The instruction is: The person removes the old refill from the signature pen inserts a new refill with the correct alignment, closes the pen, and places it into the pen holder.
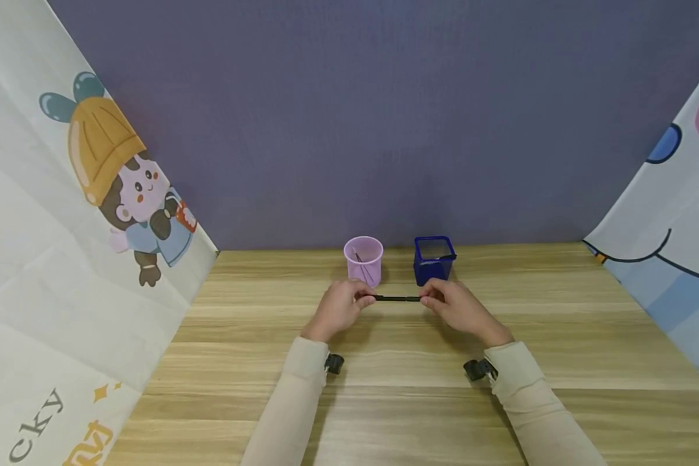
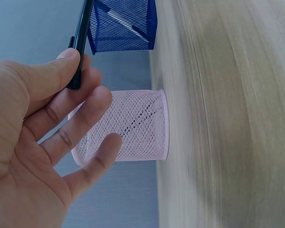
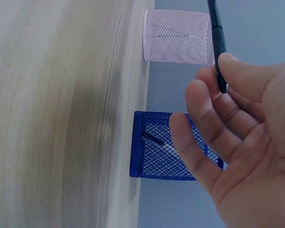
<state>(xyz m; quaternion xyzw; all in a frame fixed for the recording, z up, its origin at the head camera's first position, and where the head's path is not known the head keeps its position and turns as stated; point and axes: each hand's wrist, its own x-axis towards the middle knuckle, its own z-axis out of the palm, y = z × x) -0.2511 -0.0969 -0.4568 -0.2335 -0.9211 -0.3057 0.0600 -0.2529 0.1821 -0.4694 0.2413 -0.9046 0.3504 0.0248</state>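
Note:
A black pen [image 1: 397, 298] lies level between my two hands, above the table. My left hand [image 1: 339, 309] pinches its clip end between thumb and index finger. At the other end, the thumb and fingertips of my right hand [image 1: 461, 312] grip it near the tip, with the remaining fingers spread loosely in the right wrist view. Just behind the left hand stands a pink mesh cup [image 2: 137, 142] with thin dark sticks inside. Behind the right hand is a square blue mesh holder [image 3: 156, 164] with a pen in it, its black end at the rim in the head view.
Both containers stand upright near the back edge of the wooden table [image 1: 396, 421]. A grey-purple panel [image 1: 384, 129] rises behind them. Printed cartoon sheets [image 1: 46, 213] border the table at left and right. Small black devices [image 1: 334, 364] are strapped to both wrists.

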